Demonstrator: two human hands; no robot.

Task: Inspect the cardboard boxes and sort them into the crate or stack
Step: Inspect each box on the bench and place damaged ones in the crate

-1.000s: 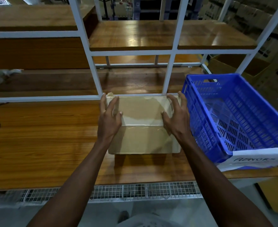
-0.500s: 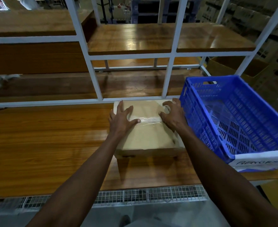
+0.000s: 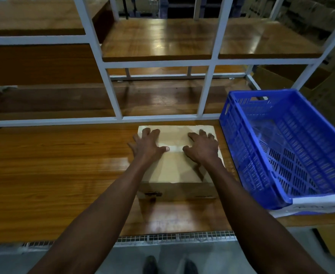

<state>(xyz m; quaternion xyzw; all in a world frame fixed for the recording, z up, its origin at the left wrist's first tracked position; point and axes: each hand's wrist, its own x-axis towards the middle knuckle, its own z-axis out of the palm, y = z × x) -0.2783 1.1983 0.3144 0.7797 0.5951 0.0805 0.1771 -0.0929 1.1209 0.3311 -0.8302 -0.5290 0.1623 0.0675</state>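
Fingers (image 3: 152,133) of the left hand (image 3: 145,148) are spread wide and lie flat on top of the cardboard box (image 3: 177,171), thumb stretched out along the glossy tape strip (image 3: 175,148). On the other side, the right hand (image 3: 203,148) matches it, its fingers splayed and slightly arched, tips pressing near the box's far edge. Neither hand wraps round anything; both rest on the lid with nothing gripped.

The box sits square on the wooden tabletop (image 3: 54,175), flaps taped shut, with a dark mark on the side facing the person. Just to the right of the box stands the blue crate (image 3: 241,159), its near wall close beside the box, its slotted floor showing no boxes that I can make out. Behind the box runs the white shelf frame (image 3: 206,91). No stack of boxes shows anywhere near it.

By the look of it, this is the inspection step: palms down, feeling the lid and the tape seam. The sorting call seems yet to come. If it goes to the crate, both hands would need to slide to the box's sides, take a proper grip, lift it clear of the crate's wall and lower it inside.
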